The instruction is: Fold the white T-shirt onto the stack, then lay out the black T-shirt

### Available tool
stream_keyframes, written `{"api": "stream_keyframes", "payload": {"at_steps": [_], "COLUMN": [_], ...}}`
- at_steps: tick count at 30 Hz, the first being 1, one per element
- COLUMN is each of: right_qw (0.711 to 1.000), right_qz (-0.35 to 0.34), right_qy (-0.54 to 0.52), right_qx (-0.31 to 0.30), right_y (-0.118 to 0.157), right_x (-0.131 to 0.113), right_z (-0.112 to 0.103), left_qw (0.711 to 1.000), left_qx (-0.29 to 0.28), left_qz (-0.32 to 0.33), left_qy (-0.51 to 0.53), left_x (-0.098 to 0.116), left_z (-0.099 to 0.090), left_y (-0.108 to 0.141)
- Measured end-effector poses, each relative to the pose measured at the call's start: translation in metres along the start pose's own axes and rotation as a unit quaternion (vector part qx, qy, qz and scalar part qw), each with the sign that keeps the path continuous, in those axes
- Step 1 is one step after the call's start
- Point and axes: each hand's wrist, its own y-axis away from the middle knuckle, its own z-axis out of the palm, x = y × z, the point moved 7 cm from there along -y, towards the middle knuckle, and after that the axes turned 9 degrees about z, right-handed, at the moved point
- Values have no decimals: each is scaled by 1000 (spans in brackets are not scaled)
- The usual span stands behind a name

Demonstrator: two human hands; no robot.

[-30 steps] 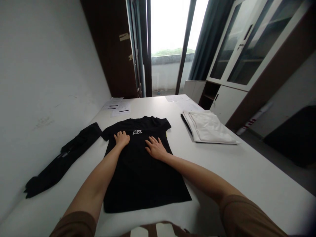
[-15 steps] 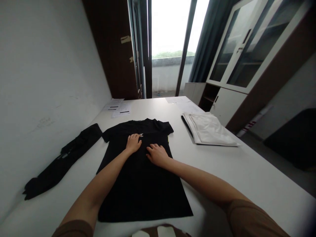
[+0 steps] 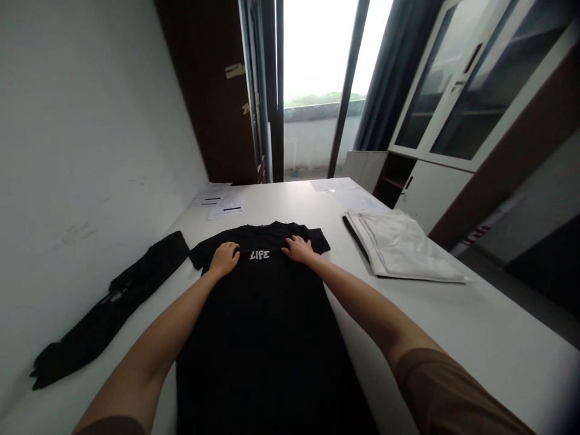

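Observation:
A black T-shirt (image 3: pixel 267 326) lies spread on the white table (image 3: pixel 290 202), its neck toward the window and its hem toward me. White lettering (image 3: pixel 260 255) shows on its chest. My left hand (image 3: pixel 225 258) rests flat on the shirt just left of the lettering, fingers apart and holding nothing. On the other side, my right hand (image 3: pixel 298 248) lies on the cloth near the right sleeve, its fingers spread, with nothing gripped.
A folded black garment (image 3: pixel 113 308) lies along the wall at the left. White folded cloths (image 3: pixel 403 244) are stacked on the right of the table, over something dark. Printed papers (image 3: pixel 226 204) lie at the far left, and more sheets (image 3: pixel 348 194) at the far right.
My hands have moved apart across the shirt, the left one leftward and the right one up and right. The lettering between them is now uncovered. The view has shifted closer to the shirt.

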Motion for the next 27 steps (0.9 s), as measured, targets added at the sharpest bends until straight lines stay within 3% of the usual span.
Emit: {"api": "stream_keyframes", "payload": {"at_steps": [6,12,16,20,23,27], "right_qw": [999,999,999,994,979,970], "right_qz": [27,-19,-35,-8,31,113], "right_qy": [1,-4,-14,-35,-49,-41], "right_qx": [-30,-30,1,106,197,209], "right_y": [-49,-86,-100,-102,-88,-60], "right_x": [34,68,80,88,103,136], "right_z": [14,14,10,-6,-22,-28], "left_qw": [997,993,990,988,990,992], "left_qx": [-50,-93,-117,-123,-103,-43], "left_qz": [-55,-79,-82,-91,-99,-114], "left_qy": [-8,-2,3,2,-4,-14], "left_x": [-35,-54,-62,-69,-75,-80], "left_z": [30,56,67,74,74,61], "left_y": [-39,-78,-97,-107,-111,-110]}}
